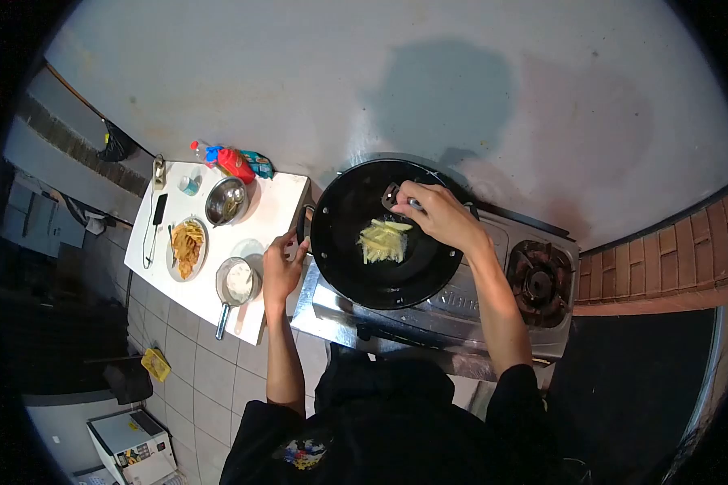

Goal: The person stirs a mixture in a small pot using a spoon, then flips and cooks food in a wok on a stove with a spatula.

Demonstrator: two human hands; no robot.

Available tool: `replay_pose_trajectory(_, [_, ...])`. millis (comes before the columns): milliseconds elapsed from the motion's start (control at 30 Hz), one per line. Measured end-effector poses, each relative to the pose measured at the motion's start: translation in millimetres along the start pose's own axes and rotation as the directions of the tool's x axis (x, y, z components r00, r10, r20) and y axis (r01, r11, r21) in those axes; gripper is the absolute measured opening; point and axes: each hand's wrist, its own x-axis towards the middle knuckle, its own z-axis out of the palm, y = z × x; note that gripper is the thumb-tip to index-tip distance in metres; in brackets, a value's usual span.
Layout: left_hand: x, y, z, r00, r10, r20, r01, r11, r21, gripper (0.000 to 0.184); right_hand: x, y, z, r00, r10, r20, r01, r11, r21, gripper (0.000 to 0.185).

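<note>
A large black wok (340,275) sits on the stove, with pale yellow potato sticks (384,242) bunched in the liquid at its middle. My left hand (281,271) is at the wok's left side, fingers closed around the lower end of its looped handle (303,225). Over the far right part of the wok, my right hand (438,212) grips a utensil with a dark, slotted head (391,196), which looks like a slotted turner. The head is above the potato sticks, near the wok's far wall; most of the handle is hidden by my fingers.
To the left, a white table (210,295) holds a plate of fried food (188,249), a steel bowl (226,200), a saucepan with white contents (239,279), a phone (160,208) and bottles (234,164). A bare burner (538,280) lies right; a wall stands behind.
</note>
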Motion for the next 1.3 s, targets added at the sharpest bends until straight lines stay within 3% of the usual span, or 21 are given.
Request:
replay_pose_trajectory(100, [0, 3, 0, 1.0, 0.01, -0.004, -0.01, 0.999, 0.033, 0.043, -4, 2, 4, 1.0, -0.03, 0.002, 0.03, 0.999, 0.036, 0.016])
replay_pose_trajectory(167, [-1, 2, 0, 1.0, 0.011, -0.002, -0.011, 0.999, 0.043, 0.044, -10, 0, 2, 0.992, -0.066, -0.107, 0.077, 0.992, 0.1, 0.016])
replay_pose_trajectory(200, [0, 2, 0, 1.0, 0.013, -0.001, -0.013, 0.999, 0.041, 0.044, -14, -1, -4, 0.994, 0.024, -0.108, -0.016, 0.997, 0.073, 0.017])
replay_pose_trajectory(300, [0, -2, -1, 1.0, 0.01, 0.027, -0.011, 1.0, 0.012, 0.044, -27, -5, -18, 0.969, 0.039, -0.244, -0.035, 0.999, 0.021, 0.019])
replay_pose_trajectory(433, [3, -4, 1, 0.999, 0.031, 0.017, -0.031, 0.999, 0.005, 0.044, -31, -11, -15, 0.947, 0.153, -0.281, -0.172, 0.984, -0.045, 0.021])
replay_pose_trajectory(500, [2, -2, 1, 0.999, 0.03, 0.02, -0.03, 1.0, -0.004, 0.043, -30, -1, -2, 0.945, 0.112, -0.309, -0.144, 0.986, -0.082, 0.022])
replay_pose_trajectory(567, [0, 7, 0, 1.0, -0.008, 0.027, 0.008, 1.0, 0.004, 0.042, -30, 0, 10, 0.921, 0.168, -0.352, -0.198, 0.979, -0.049, 0.023])
replay_pose_trajectory(733, [-5, 12, 0, 0.999, 0.031, 0.022, -0.03, 0.999, -0.009, 0.04, -27, 5, 38, 0.866, 0.192, -0.462, -0.155, 0.981, 0.116, 0.016])
replay_pose_trajectory(867, [-5, 8, 3, 0.997, 0.073, -0.002, -0.073, 0.997, -0.026, 0.04, -21, 19, 52, 0.795, 0.064, -0.603, -0.039, 0.998, 0.055, 0.014])
replay_pose_trajectory(900, [-5, 7, 3, 0.997, 0.074, -0.006, -0.074, 0.997, -0.026, 0.04, -22, 16, 50, 0.796, 0.06, -0.602, -0.035, 0.998, 0.054, 0.014])
replay_pose_trajectory(967, [-5, 5, 4, 0.996, 0.094, -0.004, -0.094, 0.995, -0.028, 0.041, -26, 10, 44, 0.849, 0.247, -0.468, -0.196, 0.968, 0.155, 0.015])
replay_pose_trajectory(1000, [-5, 3, 4, 0.996, 0.095, -0.006, -0.095, 0.995, -0.029, 0.041, -27, 8, 41, 0.844, 0.412, -0.345, -0.311, 0.898, 0.312, 0.015])
replay_pose_trajectory(1033, [-5, 2, 5, 0.996, 0.087, -0.007, -0.087, 0.996, -0.033, 0.042, -29, 6, 39, 0.844, 0.409, -0.347, -0.308, 0.899, 0.31, 0.015])
replay_pose_trajectory(1133, [-2, -4, 8, 0.996, 0.085, -0.012, -0.086, 0.995, -0.048, 0.042, -36, 3, 41, 0.924, 0.09, -0.373, -0.068, 0.995, 0.073, 0.012])
replay_pose_trajectory(1167, [-2, -5, 8, 0.996, 0.083, -0.011, -0.084, 0.995, -0.059, 0.042, -40, 2, 43, 0.923, 0.089, -0.375, -0.066, 0.995, 0.074, 0.012])
replay_pose_trajectory(1267, [-2, -1, 5, 0.999, 0.052, 0.015, -0.051, 0.997, -0.051, 0.043, -47, -26, 34, 0.892, -0.152, -0.426, 0.142, 0.988, -0.055, 0.011])
replay_pose_trajectory(1300, [-1, -3, 6, 0.998, 0.055, 0.016, -0.055, 0.997, -0.05, 0.043, -48, -31, 32, 0.89, -0.152, -0.43, 0.142, 0.988, -0.055, 0.011])
